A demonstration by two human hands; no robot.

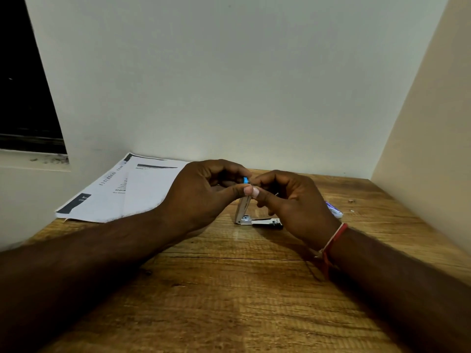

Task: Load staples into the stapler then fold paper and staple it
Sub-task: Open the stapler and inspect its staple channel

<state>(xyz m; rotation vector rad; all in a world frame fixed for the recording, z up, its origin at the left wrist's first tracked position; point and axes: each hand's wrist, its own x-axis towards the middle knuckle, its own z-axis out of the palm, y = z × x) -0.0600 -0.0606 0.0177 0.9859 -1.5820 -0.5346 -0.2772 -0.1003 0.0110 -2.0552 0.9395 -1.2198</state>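
My left hand [204, 192] grips raised top of open stapler [244, 211]; my right hand [293, 207] curled, pinching same tip, thumbs touching.

A wood-grain table [229, 289] meets a white wall [229, 72] — a dark window [23, 85] at far left.

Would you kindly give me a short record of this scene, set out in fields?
Stapler: swung open, base flat on the table, top arm upright
Left hand: grips the raised arm
Right hand: pinches the arm's top end; anything else it holds is unclear
Paper: printed sheets lying flat at far left
Small box: on the table, beyond the right hand
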